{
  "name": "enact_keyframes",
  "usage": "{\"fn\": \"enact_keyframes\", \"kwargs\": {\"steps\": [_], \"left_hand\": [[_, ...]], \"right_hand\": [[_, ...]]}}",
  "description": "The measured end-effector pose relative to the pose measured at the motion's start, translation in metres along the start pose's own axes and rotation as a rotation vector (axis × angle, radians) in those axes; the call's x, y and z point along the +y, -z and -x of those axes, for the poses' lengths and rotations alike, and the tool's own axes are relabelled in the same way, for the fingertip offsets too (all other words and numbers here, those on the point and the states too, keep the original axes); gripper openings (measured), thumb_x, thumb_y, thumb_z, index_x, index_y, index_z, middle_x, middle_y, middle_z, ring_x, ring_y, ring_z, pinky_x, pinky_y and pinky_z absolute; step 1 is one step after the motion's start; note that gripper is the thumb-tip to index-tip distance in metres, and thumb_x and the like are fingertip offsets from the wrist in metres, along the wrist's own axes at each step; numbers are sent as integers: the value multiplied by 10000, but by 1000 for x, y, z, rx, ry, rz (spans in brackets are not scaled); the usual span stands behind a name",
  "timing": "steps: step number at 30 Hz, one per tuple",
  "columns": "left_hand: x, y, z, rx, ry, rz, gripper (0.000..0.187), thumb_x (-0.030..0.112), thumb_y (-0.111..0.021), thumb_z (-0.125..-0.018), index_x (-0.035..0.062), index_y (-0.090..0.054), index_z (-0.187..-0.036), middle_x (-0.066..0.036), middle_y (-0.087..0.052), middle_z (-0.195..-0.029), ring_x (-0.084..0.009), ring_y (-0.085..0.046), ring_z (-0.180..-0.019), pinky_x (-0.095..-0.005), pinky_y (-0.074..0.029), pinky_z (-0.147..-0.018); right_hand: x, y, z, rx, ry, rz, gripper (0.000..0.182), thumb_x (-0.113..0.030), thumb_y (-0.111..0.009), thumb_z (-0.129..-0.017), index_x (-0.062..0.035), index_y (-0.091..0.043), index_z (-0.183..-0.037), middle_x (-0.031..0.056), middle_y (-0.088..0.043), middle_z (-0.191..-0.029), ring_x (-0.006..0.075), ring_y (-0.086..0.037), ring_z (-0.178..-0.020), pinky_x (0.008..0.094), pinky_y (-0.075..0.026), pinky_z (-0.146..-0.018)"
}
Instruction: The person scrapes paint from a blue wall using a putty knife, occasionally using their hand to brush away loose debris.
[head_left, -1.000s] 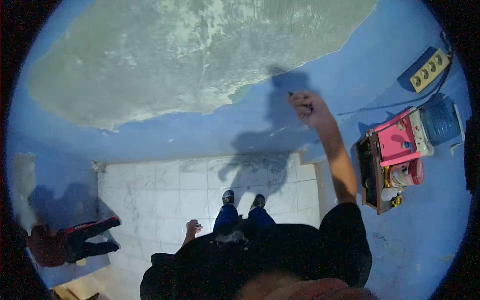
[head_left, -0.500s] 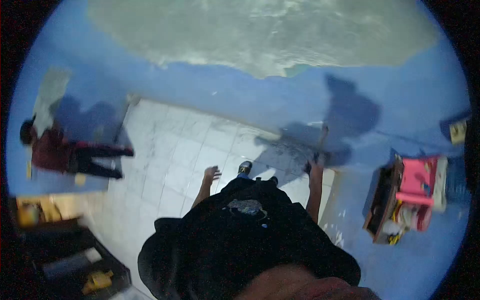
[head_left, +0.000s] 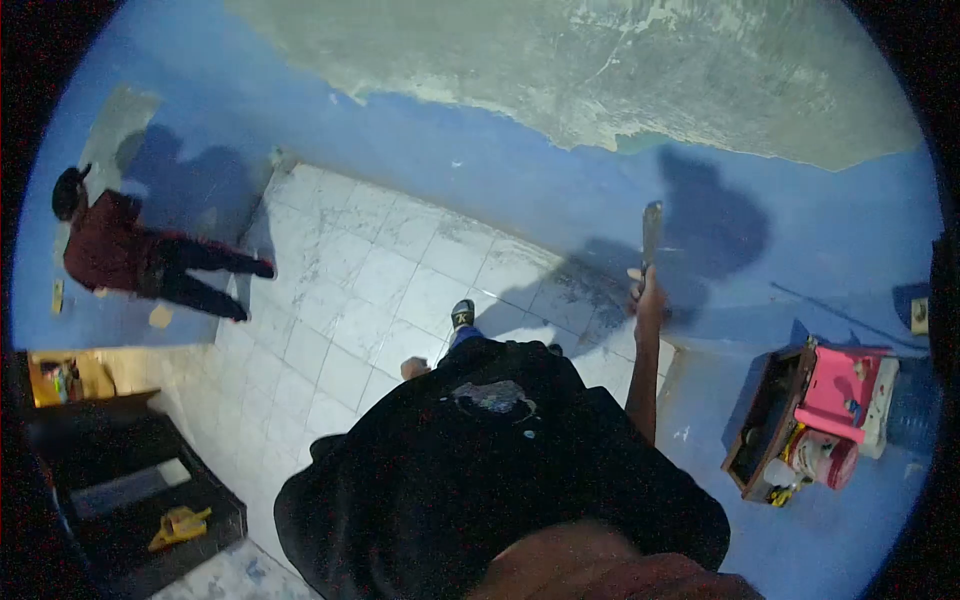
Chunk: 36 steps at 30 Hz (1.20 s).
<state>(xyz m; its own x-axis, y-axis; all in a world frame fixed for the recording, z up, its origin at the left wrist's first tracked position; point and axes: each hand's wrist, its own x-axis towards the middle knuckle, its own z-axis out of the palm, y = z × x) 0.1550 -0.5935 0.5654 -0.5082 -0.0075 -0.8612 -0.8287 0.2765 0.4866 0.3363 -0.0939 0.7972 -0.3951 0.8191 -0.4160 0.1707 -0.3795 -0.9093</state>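
My right hand (head_left: 648,293) is closed around the handle of a scraper (head_left: 652,232), whose flat, worn blade points up towards the wall. Ahead of me the blue wall (head_left: 480,140) has a large bare grey patch (head_left: 700,80) with a ragged paint edge. The blade looks apart from that patch and casts a shadow on the blue paint. By my left side, low over the tiled floor, is my left hand (head_left: 413,368), its fingers curled in and no object showing in it.
A person in a dark red top (head_left: 105,240) stands at the left, facing the wall. On the right are a wooden rack (head_left: 765,425), a pink container (head_left: 840,385) and a clear jar (head_left: 825,460). A dark cabinet (head_left: 120,440) with a yellow item (head_left: 180,525) stands lower left.
My right hand has risen towards the wall, lifting the scraper. My left hand has lowered towards my body, its fingers now curled. The view has turned slightly, and the other person's arm is raised.
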Motion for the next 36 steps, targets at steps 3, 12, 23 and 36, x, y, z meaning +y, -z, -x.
{"fn": "enact_keyframes", "kwargs": {"steps": [3,12,23,36], "left_hand": [[27,17,-25,-112,-5,-30,227,233,-557,-834,16,-612,-865,-109,-625,-766,-250,-635,-666,-355,-496,-524],[175,84,-119,-233,-34,-194,268,308,-565,-838,45,-615,-824,-76,-606,-707,-221,-601,-618,-328,-472,-490],[392,15,-200,-280,-260,-305,472,425,-522,-870,20,-578,-1103,-118,-638,-1021,-248,-621,-940,-385,-487,-728],[428,96,-275,-194,104,-338,425,339,-504,-899,35,-514,-1195,-122,-610,-1104,-262,-619,-960,-403,-497,-789]], "right_hand": [[11,-21,-41,100,414,367,364,-403,-555,-888,-52,-624,-956,13,-543,-674,122,-485,-530,312,-420,-502],[-19,-175,24,295,261,-223,235,-203,-669,-845,-58,-526,-961,-3,-529,-650,63,-474,-492,223,-368,-424],[-25,-237,-8,626,286,-222,316,-346,-502,-941,-44,-596,-926,-29,-452,-611,52,-401,-477,237,-315,-393],[-50,-377,-110,759,307,-664,225,-221,-499,-941,-60,-456,-1091,-1,-453,-631,76,-412,-459,234,-334,-381]]}}
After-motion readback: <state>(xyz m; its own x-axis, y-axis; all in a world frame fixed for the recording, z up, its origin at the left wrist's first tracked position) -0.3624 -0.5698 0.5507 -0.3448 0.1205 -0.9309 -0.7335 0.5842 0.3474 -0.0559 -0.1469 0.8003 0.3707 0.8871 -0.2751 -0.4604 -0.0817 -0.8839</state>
